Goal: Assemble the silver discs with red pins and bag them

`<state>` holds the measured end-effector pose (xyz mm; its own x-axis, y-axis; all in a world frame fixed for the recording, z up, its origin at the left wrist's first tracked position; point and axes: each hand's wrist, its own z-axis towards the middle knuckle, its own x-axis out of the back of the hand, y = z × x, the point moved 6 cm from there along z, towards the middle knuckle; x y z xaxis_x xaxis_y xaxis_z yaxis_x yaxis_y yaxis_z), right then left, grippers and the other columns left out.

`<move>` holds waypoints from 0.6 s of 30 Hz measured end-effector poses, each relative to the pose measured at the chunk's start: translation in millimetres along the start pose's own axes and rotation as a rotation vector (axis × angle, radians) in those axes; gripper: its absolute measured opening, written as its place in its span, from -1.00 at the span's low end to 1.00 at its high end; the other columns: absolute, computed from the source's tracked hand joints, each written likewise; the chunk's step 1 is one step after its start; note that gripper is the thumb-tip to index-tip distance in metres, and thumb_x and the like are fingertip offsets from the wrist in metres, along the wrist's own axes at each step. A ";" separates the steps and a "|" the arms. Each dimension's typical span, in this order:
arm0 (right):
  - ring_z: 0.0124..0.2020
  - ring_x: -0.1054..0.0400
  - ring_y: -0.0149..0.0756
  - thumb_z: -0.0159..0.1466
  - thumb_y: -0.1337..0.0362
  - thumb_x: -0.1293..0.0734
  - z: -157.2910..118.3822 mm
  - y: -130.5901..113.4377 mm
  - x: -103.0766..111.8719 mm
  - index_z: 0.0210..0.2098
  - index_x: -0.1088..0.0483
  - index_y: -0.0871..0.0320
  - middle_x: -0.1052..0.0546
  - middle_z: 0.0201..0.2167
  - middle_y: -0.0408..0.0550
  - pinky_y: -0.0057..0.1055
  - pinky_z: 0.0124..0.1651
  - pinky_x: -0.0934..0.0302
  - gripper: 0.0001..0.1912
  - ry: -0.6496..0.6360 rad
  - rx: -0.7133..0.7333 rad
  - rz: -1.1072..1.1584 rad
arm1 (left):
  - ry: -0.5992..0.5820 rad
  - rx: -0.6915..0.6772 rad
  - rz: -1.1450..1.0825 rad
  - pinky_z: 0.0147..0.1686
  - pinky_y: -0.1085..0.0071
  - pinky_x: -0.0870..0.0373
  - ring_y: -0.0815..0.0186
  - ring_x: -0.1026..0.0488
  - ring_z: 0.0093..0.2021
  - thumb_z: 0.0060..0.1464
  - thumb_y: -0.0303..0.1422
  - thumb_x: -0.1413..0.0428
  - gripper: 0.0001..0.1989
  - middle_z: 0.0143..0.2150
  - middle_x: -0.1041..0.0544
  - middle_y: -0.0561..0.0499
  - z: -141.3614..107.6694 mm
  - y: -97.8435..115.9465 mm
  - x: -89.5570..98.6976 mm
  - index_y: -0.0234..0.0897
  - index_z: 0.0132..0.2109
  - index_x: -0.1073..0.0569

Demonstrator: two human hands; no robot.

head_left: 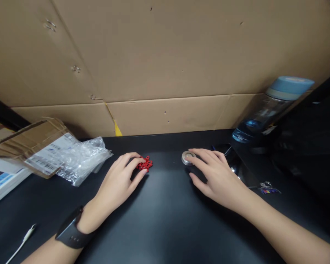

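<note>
A small tangle of red cord-like pieces [146, 163] lies on the black tabletop [159, 216]. My left hand [122, 174], with a black watch on its wrist, rests around the left side of the red bundle, fingers curved and apart, fingertips touching it. To the right is a round silver metal disc [187, 158]. Fingers of my right hand [213, 172] reach over the disc's right side and partly cover it; the thumb is spread away below. Whether those fingertips press on the disc is hard to tell.
A torn cardboard box [30, 143] and clear plastic wrap [85, 161] lie at left, above a white cable [24, 238]. A blue-lidded bottle [272, 110] stands at right, near a dark glossy object and a keychain [268, 189]. Cardboard panels [159, 55] form the back wall.
</note>
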<state>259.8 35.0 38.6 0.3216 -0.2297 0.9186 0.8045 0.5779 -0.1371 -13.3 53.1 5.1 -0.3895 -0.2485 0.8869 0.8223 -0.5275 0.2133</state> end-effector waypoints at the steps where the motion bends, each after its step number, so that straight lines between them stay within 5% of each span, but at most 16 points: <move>1: 0.29 -0.30 0.02 0.38 0.30 -0.30 0.5 3.9 -2.2 0.21 -0.36 0.05 -0.41 0.29 0.12 0.05 0.25 -0.09 -0.59 0.008 -0.030 -0.012 | -0.004 -0.001 -0.009 0.15 0.14 -0.36 0.10 -0.41 0.12 0.38 -0.19 -0.06 -0.76 0.13 -0.43 -0.13 0.7 -0.2 -1.3 -0.19 0.05 -0.46; 18: 0.28 -0.32 -0.01 0.43 0.28 -0.24 5.7 26.1 -26.7 0.19 -0.32 0.02 -0.45 0.27 0.12 -0.03 0.20 -0.14 -0.65 -0.030 -0.112 0.114 | 0.055 0.000 -0.046 0.02 0.17 -0.36 0.14 -0.45 0.00 0.34 -0.29 -0.10 -0.88 0.01 -0.49 -0.06 4.1 1.6 -3.3 -0.15 -0.10 -0.52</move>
<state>269.3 60.7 12.6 0.3999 -0.1431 0.9053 0.8149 0.5077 -0.2797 -9.0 56.4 4.2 -0.4494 -0.2685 0.8520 0.8030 -0.5392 0.2536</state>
